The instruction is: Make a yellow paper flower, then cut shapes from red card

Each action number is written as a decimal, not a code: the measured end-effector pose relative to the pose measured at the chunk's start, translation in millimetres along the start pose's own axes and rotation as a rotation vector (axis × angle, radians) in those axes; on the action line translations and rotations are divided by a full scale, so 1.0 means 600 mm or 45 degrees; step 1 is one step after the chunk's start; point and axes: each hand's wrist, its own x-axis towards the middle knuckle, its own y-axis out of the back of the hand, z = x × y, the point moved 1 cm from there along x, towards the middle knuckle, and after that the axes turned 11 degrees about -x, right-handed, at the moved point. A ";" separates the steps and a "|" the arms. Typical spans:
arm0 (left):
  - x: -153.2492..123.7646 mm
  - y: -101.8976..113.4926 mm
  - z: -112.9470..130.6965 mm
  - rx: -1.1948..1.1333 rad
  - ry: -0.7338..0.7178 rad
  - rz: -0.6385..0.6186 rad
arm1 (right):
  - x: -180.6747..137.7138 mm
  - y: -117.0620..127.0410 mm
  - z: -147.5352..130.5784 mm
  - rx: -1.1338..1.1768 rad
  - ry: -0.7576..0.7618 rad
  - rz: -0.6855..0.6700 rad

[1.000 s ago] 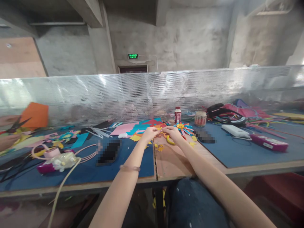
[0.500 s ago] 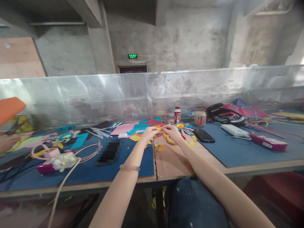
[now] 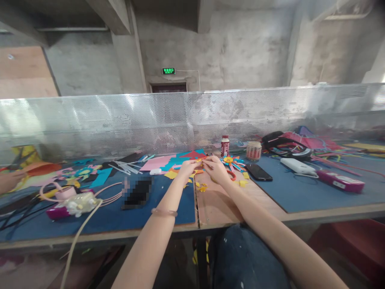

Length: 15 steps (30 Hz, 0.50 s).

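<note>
My left hand (image 3: 189, 167) and my right hand (image 3: 215, 167) meet over the far part of the wooden board (image 3: 216, 204). Their fingertips pinch a small yellow piece of paper (image 3: 199, 160), mostly hidden by the fingers. Yellow paper scraps (image 3: 202, 187) lie on the board just below the hands. Beside my right wrist is a red-orange loop (image 3: 231, 175), partly covered. A paper flower (image 3: 228, 159) with a yellow centre and blue and orange strips lies beyond my right hand. Coloured paper sheets (image 3: 159, 163) lie past my left hand.
A red bottle (image 3: 225, 146), a jar (image 3: 253, 150) and a black phone (image 3: 259, 172) stand or lie to the right. Left are a power strip with cables (image 3: 75, 204) and white sticks (image 3: 124, 167). At far left, a co-worker's hand (image 3: 12, 181) holds orange paper (image 3: 43, 167).
The co-worker's orange paper has come down from above the table to its surface. My hands stay together, with the right one shifted slightly left and its fingers bent differently.
</note>
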 end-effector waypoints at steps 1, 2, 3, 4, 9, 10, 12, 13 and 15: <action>0.001 0.000 -0.001 -0.029 0.004 -0.009 | -0.001 0.001 0.000 -0.044 0.021 -0.010; 0.003 0.001 -0.002 -0.053 0.007 -0.018 | -0.001 0.002 0.000 -0.090 0.041 -0.022; 0.004 0.001 -0.003 -0.067 0.010 -0.025 | -0.002 0.003 -0.001 -0.137 0.060 -0.038; 0.005 0.002 -0.004 -0.072 0.015 -0.032 | -0.002 0.005 -0.002 -0.186 0.080 -0.054; 0.005 0.002 -0.003 -0.088 0.019 -0.064 | -0.002 0.013 -0.010 -0.325 0.187 -0.119; 0.005 0.001 -0.003 -0.087 0.018 -0.061 | -0.001 0.013 -0.012 -0.314 0.188 -0.125; 0.004 0.002 -0.003 -0.065 0.013 -0.053 | 0.000 0.014 -0.013 -0.238 0.126 -0.090; 0.004 0.002 -0.003 -0.040 0.003 -0.053 | 0.001 0.014 -0.013 -0.177 0.064 -0.048; 0.004 0.003 -0.004 0.040 -0.035 -0.054 | 0.003 0.017 -0.011 -0.040 -0.094 0.048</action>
